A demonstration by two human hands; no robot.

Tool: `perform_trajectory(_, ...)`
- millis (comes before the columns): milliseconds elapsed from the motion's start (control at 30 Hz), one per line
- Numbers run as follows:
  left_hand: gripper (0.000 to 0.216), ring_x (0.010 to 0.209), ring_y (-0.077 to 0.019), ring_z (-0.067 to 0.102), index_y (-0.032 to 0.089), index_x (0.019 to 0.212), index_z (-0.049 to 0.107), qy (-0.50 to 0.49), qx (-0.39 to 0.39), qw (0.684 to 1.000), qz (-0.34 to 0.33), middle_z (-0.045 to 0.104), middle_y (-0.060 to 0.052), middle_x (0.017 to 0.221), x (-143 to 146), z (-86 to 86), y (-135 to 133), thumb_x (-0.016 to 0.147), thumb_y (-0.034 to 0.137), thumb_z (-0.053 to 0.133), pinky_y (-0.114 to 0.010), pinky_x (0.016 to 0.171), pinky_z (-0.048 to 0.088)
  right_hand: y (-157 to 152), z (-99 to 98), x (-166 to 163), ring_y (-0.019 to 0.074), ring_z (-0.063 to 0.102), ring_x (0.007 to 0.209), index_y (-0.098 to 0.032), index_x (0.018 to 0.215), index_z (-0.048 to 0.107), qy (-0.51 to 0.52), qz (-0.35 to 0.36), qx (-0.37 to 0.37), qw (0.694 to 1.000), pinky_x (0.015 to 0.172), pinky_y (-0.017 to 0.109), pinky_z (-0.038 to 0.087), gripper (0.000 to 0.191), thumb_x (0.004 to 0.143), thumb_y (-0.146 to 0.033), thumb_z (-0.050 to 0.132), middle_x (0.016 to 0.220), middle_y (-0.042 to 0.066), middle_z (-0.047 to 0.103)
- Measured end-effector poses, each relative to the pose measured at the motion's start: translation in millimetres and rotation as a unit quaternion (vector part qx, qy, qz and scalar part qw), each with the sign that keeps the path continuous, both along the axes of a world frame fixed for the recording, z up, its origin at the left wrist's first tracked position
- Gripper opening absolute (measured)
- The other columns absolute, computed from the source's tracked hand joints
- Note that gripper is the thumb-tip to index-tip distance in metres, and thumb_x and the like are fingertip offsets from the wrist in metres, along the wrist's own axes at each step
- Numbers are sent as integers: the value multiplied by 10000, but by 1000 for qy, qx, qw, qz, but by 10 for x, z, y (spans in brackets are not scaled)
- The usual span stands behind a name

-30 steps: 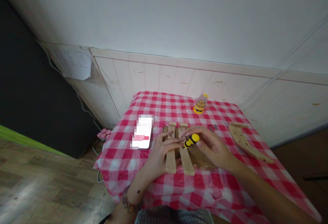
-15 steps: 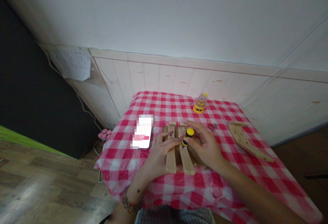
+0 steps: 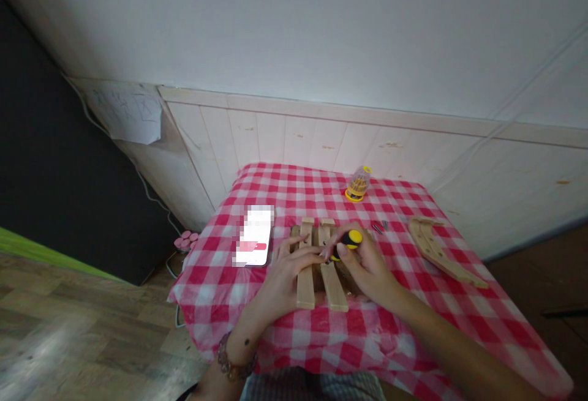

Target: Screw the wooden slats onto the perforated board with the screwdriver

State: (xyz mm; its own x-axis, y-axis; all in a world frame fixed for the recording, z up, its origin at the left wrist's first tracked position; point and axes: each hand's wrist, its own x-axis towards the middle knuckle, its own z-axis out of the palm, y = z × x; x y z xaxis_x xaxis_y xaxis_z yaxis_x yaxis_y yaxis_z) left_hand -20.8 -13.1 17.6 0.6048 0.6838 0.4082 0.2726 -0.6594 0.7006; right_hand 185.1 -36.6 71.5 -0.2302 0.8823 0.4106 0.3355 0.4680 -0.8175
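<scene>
Two pale curved wooden slats, a left slat (image 3: 305, 294) and a right slat (image 3: 334, 291), lie side by side over a darker piece that is mostly hidden. My left hand (image 3: 287, 272) rests across the left slat, holding it, with its fingertips reaching the right slat. In my right hand (image 3: 370, 266) is a screwdriver (image 3: 353, 239) with a stubby black and yellow handle. It is tilted to the right, its low end close to my left fingertips over the right slat. Its tip is hidden by my fingers.
A phone (image 3: 255, 236) with a lit screen lies left of the slats. Behind stands a clear, yellow-based bit case (image 3: 357, 185). Small dark metal pieces (image 3: 379, 227) and another curved wooden part (image 3: 438, 254) lie to the right on the checked tablecloth (image 3: 294, 183).
The screwdriver has gone from nearly upright to leaning right, its handle moving right with my right hand. My left hand keeps almost the same place on the slats.
</scene>
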Motion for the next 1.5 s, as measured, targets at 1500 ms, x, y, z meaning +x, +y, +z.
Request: perform_trajectory(1500, 539, 1392, -379, 466, 265, 1242, 692, -4, 14, 1000, -2, 696, -94, 1359, 19, -9, -22, 744, 361, 877, -600, 1164, 320, 53, 275, -44, 212, 805, 891, -278, 1098, 742, -157, -55, 170, 971, 780, 320, 639, 190, 1023, -296, 568, 1037, 44, 842)
